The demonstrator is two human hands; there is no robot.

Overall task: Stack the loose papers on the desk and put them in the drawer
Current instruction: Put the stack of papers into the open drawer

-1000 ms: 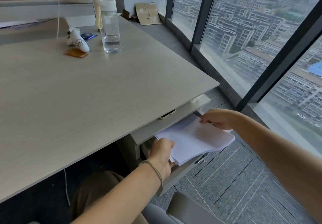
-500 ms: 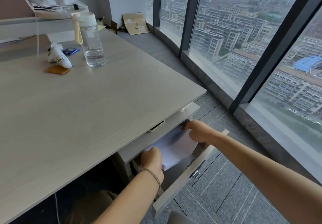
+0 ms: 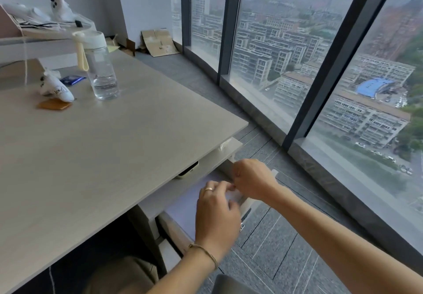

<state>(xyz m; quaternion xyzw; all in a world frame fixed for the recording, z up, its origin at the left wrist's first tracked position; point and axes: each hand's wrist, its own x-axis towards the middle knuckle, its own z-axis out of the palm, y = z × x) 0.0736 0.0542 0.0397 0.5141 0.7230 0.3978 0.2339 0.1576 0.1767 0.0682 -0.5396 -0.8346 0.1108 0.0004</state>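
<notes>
The stack of white papers (image 3: 183, 204) lies flat inside the open drawer (image 3: 174, 227) under the right end of the desk (image 3: 114, 145). My left hand (image 3: 217, 218) reaches over the drawer's front, fingers curled onto the near right edge of the stack. Just beyond it my right hand (image 3: 251, 179) hangs knuckles up, its fingers closed on that same white edge. The two hands touch at the fingertips. They hide the stack's right part and most of the drawer front.
At the desk's far left stand a clear water bottle (image 3: 100, 69), a white plush toy (image 3: 55, 87), a brown card (image 3: 55, 105) and a blue packet (image 3: 72, 79). A phone (image 3: 188, 170) lies on the shelf above the drawer. Floor-to-ceiling windows (image 3: 297, 65) line the right.
The stack has gone from sticking out over the drawer front to lying inside the drawer. Both hands have drawn together at its near right edge.
</notes>
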